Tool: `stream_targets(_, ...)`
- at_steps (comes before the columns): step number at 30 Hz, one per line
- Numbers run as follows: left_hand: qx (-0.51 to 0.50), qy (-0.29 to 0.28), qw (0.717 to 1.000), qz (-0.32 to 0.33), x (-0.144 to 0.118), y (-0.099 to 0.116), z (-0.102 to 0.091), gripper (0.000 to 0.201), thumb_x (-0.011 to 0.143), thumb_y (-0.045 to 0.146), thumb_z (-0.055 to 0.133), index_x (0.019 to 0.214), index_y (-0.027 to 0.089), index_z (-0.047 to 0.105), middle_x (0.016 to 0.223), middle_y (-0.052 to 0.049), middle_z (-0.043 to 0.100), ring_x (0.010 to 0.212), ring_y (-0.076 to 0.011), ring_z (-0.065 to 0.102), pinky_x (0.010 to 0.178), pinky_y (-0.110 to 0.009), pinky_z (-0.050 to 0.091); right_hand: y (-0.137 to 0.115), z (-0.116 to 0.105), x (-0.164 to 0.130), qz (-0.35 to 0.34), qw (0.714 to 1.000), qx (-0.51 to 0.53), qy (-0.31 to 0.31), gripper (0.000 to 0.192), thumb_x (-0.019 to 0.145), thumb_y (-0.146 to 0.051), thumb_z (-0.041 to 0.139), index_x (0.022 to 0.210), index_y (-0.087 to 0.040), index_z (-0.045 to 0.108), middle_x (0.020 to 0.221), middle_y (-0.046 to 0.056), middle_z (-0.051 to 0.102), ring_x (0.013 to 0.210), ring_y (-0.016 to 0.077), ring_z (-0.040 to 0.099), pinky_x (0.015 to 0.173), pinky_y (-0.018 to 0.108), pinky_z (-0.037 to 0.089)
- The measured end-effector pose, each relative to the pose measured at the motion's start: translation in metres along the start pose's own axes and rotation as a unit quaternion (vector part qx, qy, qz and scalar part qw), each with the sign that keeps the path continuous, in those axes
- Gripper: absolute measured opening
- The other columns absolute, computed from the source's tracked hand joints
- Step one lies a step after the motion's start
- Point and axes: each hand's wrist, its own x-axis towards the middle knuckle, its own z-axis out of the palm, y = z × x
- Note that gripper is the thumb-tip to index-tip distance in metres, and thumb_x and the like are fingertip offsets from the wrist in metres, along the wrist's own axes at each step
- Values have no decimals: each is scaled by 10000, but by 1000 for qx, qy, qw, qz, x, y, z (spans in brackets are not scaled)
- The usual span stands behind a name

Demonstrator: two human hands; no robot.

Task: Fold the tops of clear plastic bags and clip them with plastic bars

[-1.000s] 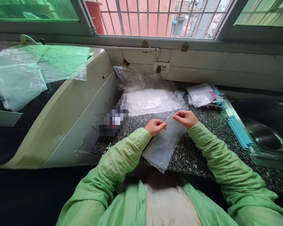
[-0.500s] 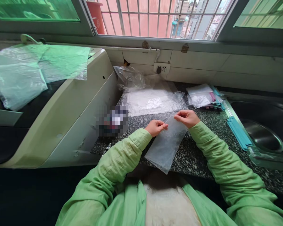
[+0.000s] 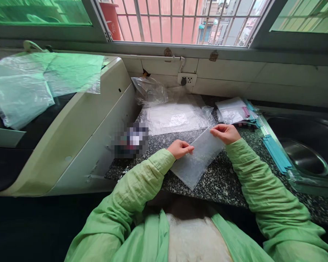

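Note:
A translucent plastic bag [image 3: 198,160] stretches slantwise over the front of the speckled dark countertop [image 3: 221,182]. My left hand [image 3: 180,149] pinches its left edge between thumb and fingers. At its upper right corner, my right hand [image 3: 225,134] grips the bag in the same way. Just beyond my hands lies a stack of clear plastic bags [image 3: 172,118]. Past my right hand rests a pile of filled bags [image 3: 232,110] with pink and teal pieces showing.
Teal strips [image 3: 276,153] lie beside a dark sink [image 3: 295,134] on the right. A blurred-out item [image 3: 131,140] is left of my hands, against a large cream-coloured machine [image 3: 90,120] with plastic sheets [image 3: 46,76] on top. A wall socket [image 3: 187,79] is behind.
My right hand has moved right and slightly forward with the bag's corner. The bag now slants more to the right, and its lower end has risen. My left hand has barely moved.

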Motion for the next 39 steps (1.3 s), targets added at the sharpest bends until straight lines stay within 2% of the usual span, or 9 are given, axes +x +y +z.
stream_targets(8, -2, 3, 1000, 14, 0, 2, 0, 288, 697, 344, 555, 602, 89, 651, 407, 32, 442, 405, -43, 284, 436, -207, 220, -1, -1, 0, -13, 1000, -5, 25, 220, 586, -363, 631, 553, -151, 582, 510, -2, 542, 485, 94, 445, 483, 235, 356)
stream_targets(16, 8, 6, 1000, 14, 1, 1, -1, 300, 687, 367, 564, 630, 91, 668, 442, 15, 499, 430, -50, 334, 451, -200, 252, 1, 2, 0, -5, 999, -12, 32, 237, 574, -400, 602, 551, -166, 568, 511, -15, 515, 482, 88, 414, 484, 236, 332)
stream_targets(20, 18, 9, 1000, 2, -1, 2, -3, 358, 675, 425, 568, 640, 85, 671, 388, 40, 415, 401, -41, 269, 426, -209, 211, -1, 3, -1, -7, 999, -7, 39, 237, 571, -398, 604, 550, -166, 563, 509, -17, 505, 487, 86, 402, 492, 239, 331)
stream_targets(24, 33, 10, 999, -7, -4, 4, -6, 439, 665, 501, 546, 646, 81, 672, 347, 65, 290, 382, -39, 210, 418, -224, 165, 2, -5, 0, -4, 997, -6, 77, 204, 579, -369, 620, 562, -171, 575, 510, 1, 518, 493, 102, 409, 493, 257, 338)
stream_targets(28, 34, 21, 999, -23, -5, 5, -8, 439, 650, 508, 554, 623, 84, 665, 365, 55, 342, 389, -42, 240, 426, -228, 179, 6, -16, 2, 3, 995, -8, 101, 161, 603, -320, 639, 570, -177, 572, 521, 29, 540, 505, 118, 412, 498, 275, 354)
stream_targets(32, 40, 25, 998, -32, -5, 8, -9, 409, 659, 479, 559, 576, 90, 651, 370, 44, 384, 387, -43, 258, 433, -228, 197, 7, -23, 3, 2, 996, -13, 91, 141, 640, -299, 628, 594, -181, 566, 538, 27, 545, 516, 115, 416, 522, 272, 381)
stream_targets(39, 36, 30, 998, -41, -6, 11, -7, 386, 671, 455, 554, 542, 97, 613, 364, 58, 344, 370, -38, 239, 425, -229, 178, 7, -25, 3, 9, 996, -27, 83, 118, 656, -266, 614, 594, -174, 572, 546, 26, 549, 510, 109, 424, 523, 269, 377)
